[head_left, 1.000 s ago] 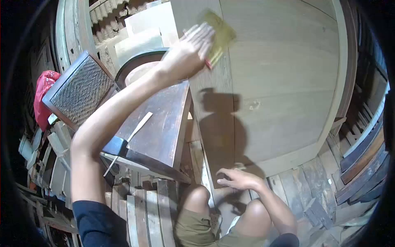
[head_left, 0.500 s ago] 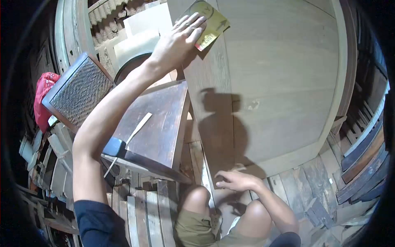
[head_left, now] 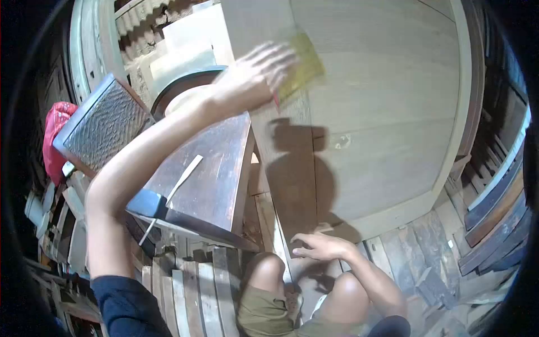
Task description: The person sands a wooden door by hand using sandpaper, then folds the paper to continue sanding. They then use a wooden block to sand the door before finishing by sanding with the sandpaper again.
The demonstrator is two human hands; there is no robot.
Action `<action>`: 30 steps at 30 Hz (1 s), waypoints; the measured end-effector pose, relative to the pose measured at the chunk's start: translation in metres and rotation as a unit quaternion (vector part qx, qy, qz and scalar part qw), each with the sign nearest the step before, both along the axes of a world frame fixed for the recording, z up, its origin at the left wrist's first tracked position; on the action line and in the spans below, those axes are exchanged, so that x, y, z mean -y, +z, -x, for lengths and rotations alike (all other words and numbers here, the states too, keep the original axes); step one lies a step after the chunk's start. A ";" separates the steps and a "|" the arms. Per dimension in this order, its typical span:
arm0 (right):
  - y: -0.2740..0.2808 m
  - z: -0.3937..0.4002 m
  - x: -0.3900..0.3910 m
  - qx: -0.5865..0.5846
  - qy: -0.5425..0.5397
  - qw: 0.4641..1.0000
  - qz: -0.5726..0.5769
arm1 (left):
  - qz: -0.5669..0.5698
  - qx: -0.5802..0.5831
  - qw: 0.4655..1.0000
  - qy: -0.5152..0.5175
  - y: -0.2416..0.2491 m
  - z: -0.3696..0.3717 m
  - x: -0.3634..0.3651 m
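Observation:
A yellow sheet of sandpaper (head_left: 306,64), blurred by motion, lies under the fingers of my left hand (head_left: 261,70). The hand presses it against the left board of a large pale wooden panel (head_left: 387,84), and its palm side is hidden. Printed lettering showed on the sheet's yellow back a moment earlier. My right hand (head_left: 321,246) hangs loosely above my right knee, fingers slightly bent and apart, holding nothing, close to the panel's lower edge.
Left of the panel stands a dark wooden cabinet-like piece (head_left: 210,174) with a pale stick (head_left: 185,178) and a blue block (head_left: 147,203) on it. A woven-faced box (head_left: 112,129) and red cloth (head_left: 58,135) are farther left. Wood planks (head_left: 494,224) are stacked at right.
My left hand has moved down and to the right along the panel with the sandpaper. My right hand stays in place. The view has shifted slightly.

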State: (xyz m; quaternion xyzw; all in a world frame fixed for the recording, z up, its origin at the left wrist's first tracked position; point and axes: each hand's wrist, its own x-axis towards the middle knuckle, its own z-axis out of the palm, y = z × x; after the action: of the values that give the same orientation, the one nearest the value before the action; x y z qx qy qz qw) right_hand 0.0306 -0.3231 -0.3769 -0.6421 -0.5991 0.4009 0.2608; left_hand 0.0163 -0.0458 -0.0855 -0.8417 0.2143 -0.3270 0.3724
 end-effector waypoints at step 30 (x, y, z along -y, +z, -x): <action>-0.004 -0.008 -0.007 0.033 -0.006 0.999 -0.035 | -0.002 -0.018 0.999 0.039 -0.014 0.014 0.014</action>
State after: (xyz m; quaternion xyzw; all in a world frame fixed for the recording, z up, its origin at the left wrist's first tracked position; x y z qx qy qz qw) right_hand 0.0388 -0.3163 -0.3812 -0.6491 -0.6170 0.3570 0.2656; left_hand 0.0023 -0.0598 -0.0999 -0.8547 0.1887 -0.2965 0.3821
